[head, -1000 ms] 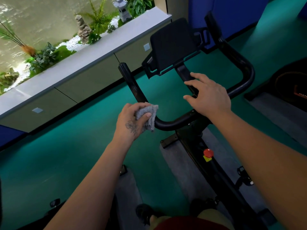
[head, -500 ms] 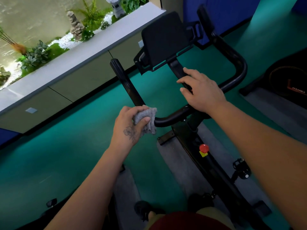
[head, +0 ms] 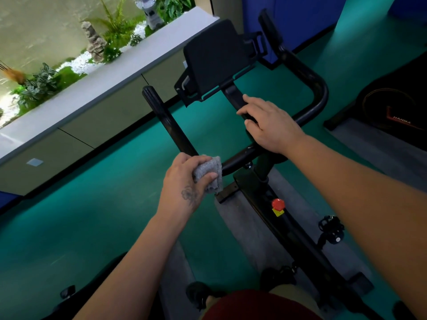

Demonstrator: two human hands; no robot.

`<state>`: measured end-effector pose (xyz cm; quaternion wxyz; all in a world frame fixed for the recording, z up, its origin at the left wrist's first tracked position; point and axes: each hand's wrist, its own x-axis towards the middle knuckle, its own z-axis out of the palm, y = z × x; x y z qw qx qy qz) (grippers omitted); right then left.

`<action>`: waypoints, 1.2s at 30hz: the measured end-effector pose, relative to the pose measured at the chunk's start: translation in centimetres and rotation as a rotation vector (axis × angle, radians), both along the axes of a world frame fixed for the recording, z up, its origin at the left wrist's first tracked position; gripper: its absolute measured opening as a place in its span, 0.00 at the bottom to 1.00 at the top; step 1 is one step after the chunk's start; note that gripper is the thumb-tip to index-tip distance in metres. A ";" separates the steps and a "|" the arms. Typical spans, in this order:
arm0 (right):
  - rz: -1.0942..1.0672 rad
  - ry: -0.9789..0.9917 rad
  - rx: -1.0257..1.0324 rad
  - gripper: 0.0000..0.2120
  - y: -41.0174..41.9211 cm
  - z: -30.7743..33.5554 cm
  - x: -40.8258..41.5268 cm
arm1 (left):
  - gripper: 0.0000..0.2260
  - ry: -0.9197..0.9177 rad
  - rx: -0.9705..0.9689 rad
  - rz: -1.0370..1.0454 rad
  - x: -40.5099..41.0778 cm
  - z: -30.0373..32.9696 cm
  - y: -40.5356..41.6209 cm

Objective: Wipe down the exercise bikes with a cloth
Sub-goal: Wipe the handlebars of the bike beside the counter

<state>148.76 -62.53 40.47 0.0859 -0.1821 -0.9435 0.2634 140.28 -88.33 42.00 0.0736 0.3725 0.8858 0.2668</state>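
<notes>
Both forearms were bare, with no sleeves, watch or rings in view. The left hand point(head: 184, 181) carried a dark floral tattoo on its back; the right hand point(head: 271, 124) was unmarked. Dark red fabric, tan shorts and a black shoe point(head: 199, 294) showed below.

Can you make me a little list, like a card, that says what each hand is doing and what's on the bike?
place: gym room with a green floor
bike: black exercise bike
left hand: grips a grey cloth against the handlebar bend
right hand: rests on the handlebar's centre post, holds nothing
screen holder: black, above the right hand
red knob: on the frame, below the handlebar
pedal: black, right side
</notes>
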 end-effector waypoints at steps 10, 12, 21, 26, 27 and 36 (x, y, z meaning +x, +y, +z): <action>0.086 0.005 0.040 0.18 1.4 0.4 1.6 | 0.15 0.049 -0.016 0.004 0.9 0.2 1.5; 0.078 0.030 0.036 0.18 1.5 0.5 1.5 | 0.16 0.060 -0.024 -0.006 1.7 0.1 2.7; 0.066 0.029 0.029 0.20 1.6 0.2 1.6 | 0.17 0.223 -0.125 -0.027 1.9 0.4 2.6; 0.070 0.040 0.022 0.20 1.5 0.2 1.6 | 0.16 0.111 -0.039 0.000 2.9 -0.2 4.1; 0.069 0.044 0.023 0.20 1.6 0.2 1.6 | 0.16 0.105 -0.027 -0.005 3.1 -0.2 4.8; 0.068 0.064 0.018 0.20 1.7 -0.1 1.4 | 0.18 0.116 -0.039 -0.017 2.6 -0.4 5.4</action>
